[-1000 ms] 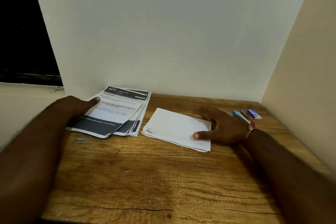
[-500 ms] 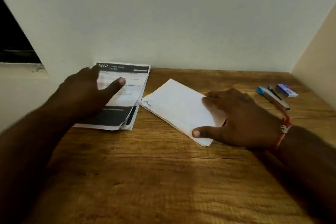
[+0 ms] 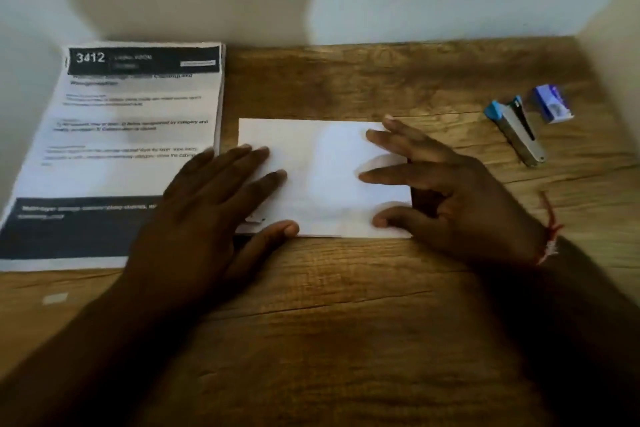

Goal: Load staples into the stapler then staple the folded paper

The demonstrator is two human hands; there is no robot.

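A folded white paper (image 3: 322, 177) lies flat in the middle of the wooden desk (image 3: 346, 305). My left hand (image 3: 211, 208) rests on its left end with fingers spread, thumb at the near edge. My right hand (image 3: 450, 198) presses on its right end, fingers apart, a red thread around the wrist. A small stapler (image 3: 517, 130), metal with a blue tip, lies at the right, apart from both hands. Beside it sits a small blue and white staple box (image 3: 553, 103).
A stack of printed sheets (image 3: 114, 149) headed "3412" lies at the left, partly under my left hand's side. White walls close the desk at the back and at the right. A small pale scrap (image 3: 55, 298) lies near the front left.
My left hand has left the printed stack and come onto the folded paper. The paper has turned square to the desk edge. The view has tilted down and closer.
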